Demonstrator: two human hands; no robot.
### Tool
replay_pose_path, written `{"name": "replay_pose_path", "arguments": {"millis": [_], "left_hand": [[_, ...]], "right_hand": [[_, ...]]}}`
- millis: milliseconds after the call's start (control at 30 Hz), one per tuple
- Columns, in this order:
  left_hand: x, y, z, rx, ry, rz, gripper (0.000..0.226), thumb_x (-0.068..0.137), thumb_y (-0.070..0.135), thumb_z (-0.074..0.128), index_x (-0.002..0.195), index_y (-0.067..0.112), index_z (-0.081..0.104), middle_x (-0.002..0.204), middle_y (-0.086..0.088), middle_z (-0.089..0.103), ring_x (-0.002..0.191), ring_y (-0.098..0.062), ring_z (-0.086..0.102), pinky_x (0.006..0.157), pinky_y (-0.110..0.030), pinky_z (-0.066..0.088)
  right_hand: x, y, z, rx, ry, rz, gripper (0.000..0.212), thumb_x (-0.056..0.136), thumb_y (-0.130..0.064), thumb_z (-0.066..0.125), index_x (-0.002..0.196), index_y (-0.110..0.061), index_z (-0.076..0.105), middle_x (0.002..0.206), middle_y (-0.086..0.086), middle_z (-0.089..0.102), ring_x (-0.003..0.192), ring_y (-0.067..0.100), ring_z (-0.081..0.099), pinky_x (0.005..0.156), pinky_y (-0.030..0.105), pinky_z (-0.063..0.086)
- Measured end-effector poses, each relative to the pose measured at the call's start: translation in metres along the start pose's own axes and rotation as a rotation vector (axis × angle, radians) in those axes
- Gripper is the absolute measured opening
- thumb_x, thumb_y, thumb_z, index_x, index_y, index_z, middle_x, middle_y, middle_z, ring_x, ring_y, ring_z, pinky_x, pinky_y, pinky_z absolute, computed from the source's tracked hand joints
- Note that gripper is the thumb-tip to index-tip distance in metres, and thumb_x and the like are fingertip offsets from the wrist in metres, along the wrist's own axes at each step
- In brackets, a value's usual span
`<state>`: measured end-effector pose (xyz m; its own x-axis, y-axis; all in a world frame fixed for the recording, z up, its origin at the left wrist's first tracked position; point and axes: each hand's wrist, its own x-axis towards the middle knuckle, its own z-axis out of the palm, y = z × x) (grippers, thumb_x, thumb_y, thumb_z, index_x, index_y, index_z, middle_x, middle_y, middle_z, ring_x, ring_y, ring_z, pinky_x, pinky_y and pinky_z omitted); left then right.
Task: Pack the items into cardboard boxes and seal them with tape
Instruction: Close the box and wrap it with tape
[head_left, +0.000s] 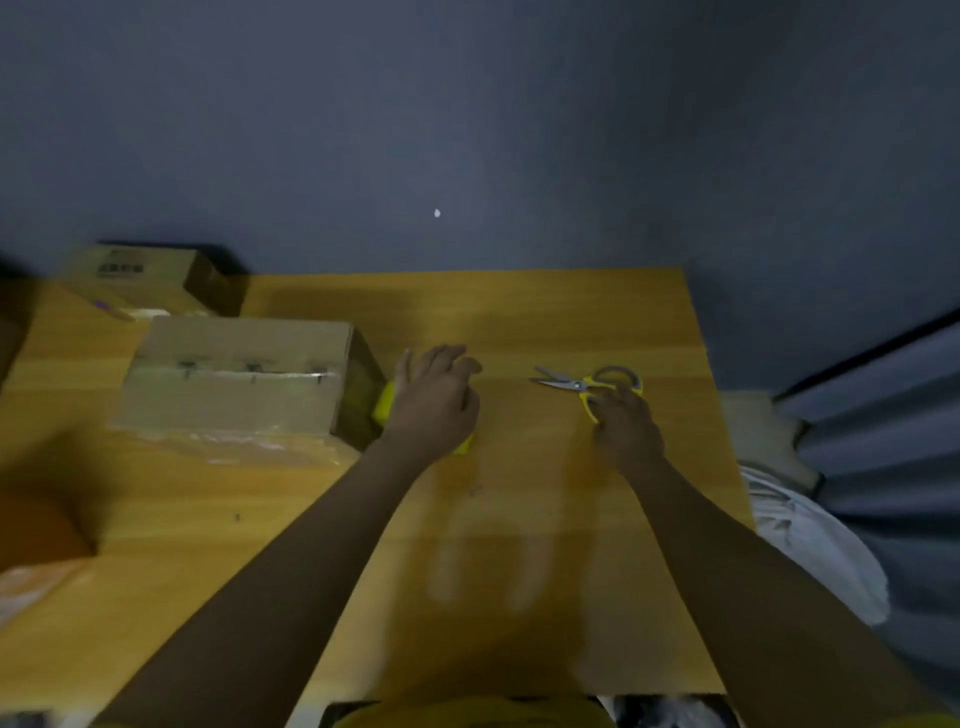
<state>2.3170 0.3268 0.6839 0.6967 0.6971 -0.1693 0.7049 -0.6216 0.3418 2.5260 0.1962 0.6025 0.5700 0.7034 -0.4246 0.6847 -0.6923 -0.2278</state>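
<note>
Step in hand: judging by the layout, one carton is closed and the tools are being handled, either set down or picked up; which one cannot be told.

Doing it well: if cutting comes next, seat the fingers through the grey loops before lifting, with the blades pointed away from the other arm. Hold the tape by its rim so the free end does not stick back.

Left hand (434, 400): over a yellow roll-like object, probably the packing tape (383, 410), which shows at the hand's left edge and below the wrist. Fingers are spread and loosely bent; whether they grip it cannot be told.

Right hand (626, 426): fingertips touch the lower yellow handle of the grey-and-yellow steel scissors (589, 385). No closed grip is visible, and the blades lie parted, pointing left.

Task's thing: brown cardboard box with clear tape along its top seam (234, 374) sits on the light wooden table (519, 312), just left of the left hand.

Behind: a second, smaller cardboard box (140, 273) stands at the far left against the grey wall.
</note>
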Motion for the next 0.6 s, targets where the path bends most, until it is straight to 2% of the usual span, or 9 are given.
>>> {"name": "replay_pose_path", "arguments": {"millis": [100,200,300,400,500,600], "left_hand": [[-0.004,0.009,0.005,-0.007,0.026,-0.036,0.037,0.098,0.021,0.039,0.134,0.021,0.05,0.148,-0.001,0.037,0.139,-0.02,0.027,0.114,-0.042,0.016],[-0.015,0.011,0.009,-0.067,0.052,-0.085,0.035,0.098,0.017,0.04,0.132,0.016,0.051,0.137,-0.006,0.047,0.129,-0.027,0.038,0.103,-0.04,0.035],[-0.027,0.01,0.014,-0.128,0.103,-0.148,0.031,0.099,0.016,0.04,0.128,0.01,0.051,0.123,-0.01,0.052,0.116,-0.03,0.045,0.089,-0.039,0.04],[-0.036,0.012,0.02,-0.186,0.149,-0.255,0.026,0.1,0.022,0.041,0.122,0.008,0.047,0.109,-0.012,0.056,0.101,-0.032,0.053,0.07,-0.033,0.034],[-0.044,0.01,0.025,-0.148,0.152,-0.402,0.027,0.102,0.031,0.038,0.106,0.007,0.049,0.097,-0.015,0.061,0.092,-0.036,0.057,0.061,-0.033,0.029],[-0.051,0.004,0.026,-0.101,0.048,-0.574,0.045,0.103,0.041,0.028,0.083,0.008,0.051,0.09,-0.019,0.064,0.087,-0.038,0.06,0.06,-0.034,0.033]], "right_hand": [[0.021,0.008,-0.001,-0.097,-0.041,-0.056,0.061,0.095,-0.009,0.048,0.15,-0.014,0.022,0.156,0.01,0.014,0.145,0.029,0.015,0.105,0.046,0.038],[0.036,0.009,0.002,-0.164,-0.099,-0.075,0.061,0.097,-0.013,0.047,0.149,-0.006,0.016,0.154,0.015,0.017,0.144,0.031,0.015,0.106,0.044,0.036],[0.043,0.008,0.008,-0.263,-0.038,-0.067,0.051,0.101,-0.024,0.043,0.143,0.001,0.028,0.145,0.021,0.032,0.137,0.035,0.027,0.104,0.043,0.036],[0.048,0.006,0.01,-0.32,0.045,-0.115,0.046,0.101,-0.035,0.042,0.127,0.002,0.047,0.13,0.019,0.046,0.125,0.035,0.042,0.098,0.041,0.039],[0.051,-0.005,0.006,-0.124,0.01,-0.186,0.042,0.095,-0.036,0.051,0.114,0.001,0.054,0.116,0.019,0.054,0.108,0.036,0.053,0.083,0.038,0.044],[0.042,-0.033,-0.005,0.22,-0.009,-0.257,0.036,0.089,-0.034,0.061,0.107,-0.004,0.056,0.102,0.017,0.063,0.095,0.034,0.061,0.074,0.035,0.044]]}}
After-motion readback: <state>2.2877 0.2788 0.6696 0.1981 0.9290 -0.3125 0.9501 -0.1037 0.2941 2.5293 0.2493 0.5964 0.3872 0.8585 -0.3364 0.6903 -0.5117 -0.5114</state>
